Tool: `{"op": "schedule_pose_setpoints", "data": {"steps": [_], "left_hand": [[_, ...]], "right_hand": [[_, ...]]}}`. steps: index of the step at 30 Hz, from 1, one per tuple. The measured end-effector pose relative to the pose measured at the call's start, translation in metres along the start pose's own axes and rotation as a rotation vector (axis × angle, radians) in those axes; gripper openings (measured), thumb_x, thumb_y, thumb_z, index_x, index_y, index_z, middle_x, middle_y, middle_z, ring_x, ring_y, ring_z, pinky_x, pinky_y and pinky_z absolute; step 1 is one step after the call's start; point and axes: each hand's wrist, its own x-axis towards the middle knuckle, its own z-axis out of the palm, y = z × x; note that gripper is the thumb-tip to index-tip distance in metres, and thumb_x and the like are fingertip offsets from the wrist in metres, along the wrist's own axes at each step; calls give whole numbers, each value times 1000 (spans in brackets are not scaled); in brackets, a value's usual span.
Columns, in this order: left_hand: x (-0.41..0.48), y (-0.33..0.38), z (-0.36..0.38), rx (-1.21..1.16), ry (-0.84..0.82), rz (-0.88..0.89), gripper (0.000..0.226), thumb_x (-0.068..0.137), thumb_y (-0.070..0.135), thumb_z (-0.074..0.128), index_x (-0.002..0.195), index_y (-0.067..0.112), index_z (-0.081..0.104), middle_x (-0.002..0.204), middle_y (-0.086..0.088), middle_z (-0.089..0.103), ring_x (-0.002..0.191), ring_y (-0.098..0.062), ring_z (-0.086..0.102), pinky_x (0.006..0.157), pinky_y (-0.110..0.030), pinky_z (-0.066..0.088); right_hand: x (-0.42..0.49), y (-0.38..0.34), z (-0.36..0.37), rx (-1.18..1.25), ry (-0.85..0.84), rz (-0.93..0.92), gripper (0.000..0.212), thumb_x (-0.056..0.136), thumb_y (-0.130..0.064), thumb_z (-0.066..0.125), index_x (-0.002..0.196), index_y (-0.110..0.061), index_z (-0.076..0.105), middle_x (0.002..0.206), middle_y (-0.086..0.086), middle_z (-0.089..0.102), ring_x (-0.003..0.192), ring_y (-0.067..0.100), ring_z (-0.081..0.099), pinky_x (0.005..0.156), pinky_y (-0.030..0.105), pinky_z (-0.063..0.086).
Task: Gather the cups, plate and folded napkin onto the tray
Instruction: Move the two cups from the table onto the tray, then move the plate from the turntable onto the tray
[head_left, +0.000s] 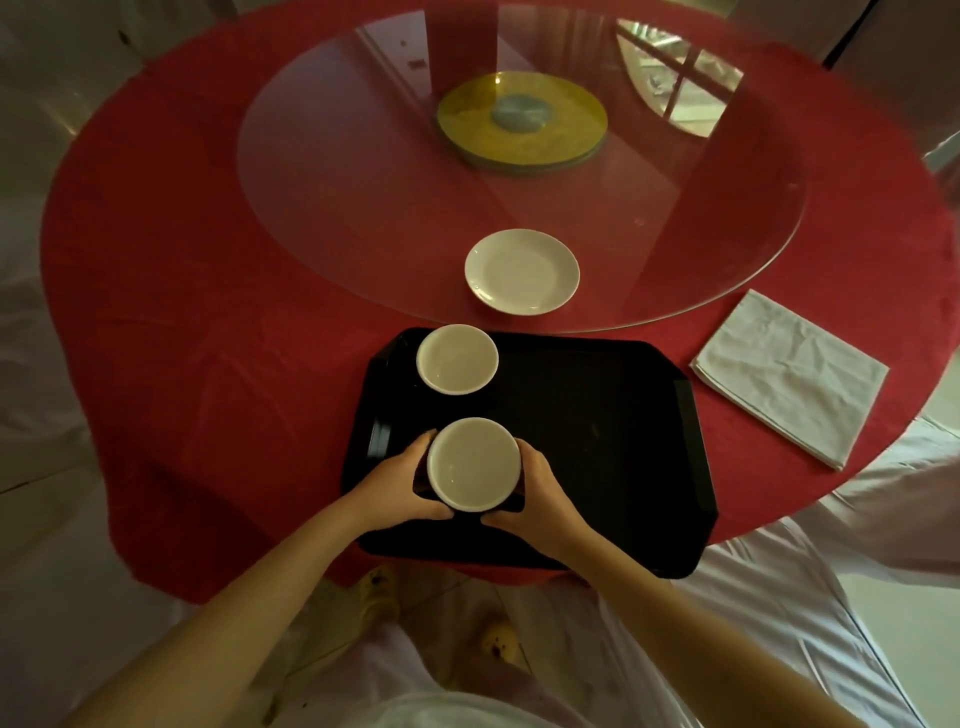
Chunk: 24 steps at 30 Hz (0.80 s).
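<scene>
The black rectangular plastic tray (597, 441) has its left side occupied: one white ceramic cup (457, 358) sits at the far-left corner, and a second white cup (474, 463) at the near left is flanked by the left hand (402, 483) and right hand (535, 486), both pressed against its sides. The tray's centre and whole right half lie open. Beyond the far rim, the small white round plate (522, 272) sits on the edge of the clear glass turntable (675, 208), with bare glass all around it. The folded white cloth napkin (789, 376) lies on the red tablecloth (208, 338) just right of the tray, reachable unobstructed from the near side.
</scene>
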Motion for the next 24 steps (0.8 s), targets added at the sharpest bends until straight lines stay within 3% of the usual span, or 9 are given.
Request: {"op": "schedule_pose_setpoints", "data": {"steps": [2, 4, 6, 9, 11, 15, 21, 24], "left_hand": [[-2, 3, -18, -51, -90, -97, 105, 69, 16, 79, 147, 22, 8, 153, -2, 26, 138, -19, 32, 111, -37, 35], [-6, 7, -41, -125, -120, -126, 90, 73, 7, 75, 145, 18, 20, 150, -9, 32, 129, -17, 43, 97, -25, 44], [-9, 15, -65, -162, 0, -101, 71, 77, 5, 71, 138, 14, 37, 141, -14, 46, 110, -14, 57, 85, -20, 48], [2, 28, -92, -128, 276, -60, 54, 80, 5, 67, 130, 11, 47, 127, -15, 58, 97, -17, 62, 88, -32, 48], [20, 41, -102, -99, 376, -29, 53, 81, 5, 66, 130, 9, 47, 124, -18, 59, 98, -22, 60, 85, -36, 50], [69, 68, -114, -50, 378, 18, 63, 81, 11, 66, 137, 15, 38, 130, -17, 53, 107, -28, 60, 92, -48, 51], [141, 98, -132, 87, 339, 5, 71, 79, 15, 68, 139, 31, 35, 137, -16, 47, 105, -32, 62, 91, -44, 53], [174, 106, -138, 130, 344, 13, 70, 78, 16, 69, 139, 27, 35, 139, -20, 46, 115, -32, 57, 96, -48, 50]], "right_hand": [[2, 3, -6, -30, -57, 33, 101, 65, -23, 81, 141, -26, 16, 146, 4, 26, 132, 18, 33, 105, 29, 34], [5, 5, -17, -72, -140, 66, 106, 68, -17, 78, 145, -25, 6, 151, 6, 18, 135, 24, 31, 109, 37, 36], [12, 7, -33, -119, -171, 80, 101, 73, -12, 75, 146, -25, 6, 152, 7, 16, 135, 24, 32, 107, 36, 40], [27, 4, -64, -97, -106, 123, 85, 78, -8, 69, 145, -19, 17, 150, 10, 26, 132, 24, 38, 102, 32, 43], [41, -1, -88, -73, -21, 167, 76, 80, -12, 68, 142, -17, 25, 146, 11, 35, 128, 24, 44, 97, 32, 45], [70, -13, -128, -109, 108, 150, 70, 81, -22, 68, 139, -12, 30, 142, 13, 42, 125, 26, 47, 99, 36, 44], [116, -27, -171, -253, 117, 128, 77, 77, -30, 73, 139, -10, 32, 143, 15, 39, 126, 28, 44, 106, 41, 39], [145, -30, -182, -275, 138, 155, 77, 76, -31, 72, 138, -9, 33, 142, 18, 40, 126, 30, 44, 107, 43, 39]]}}
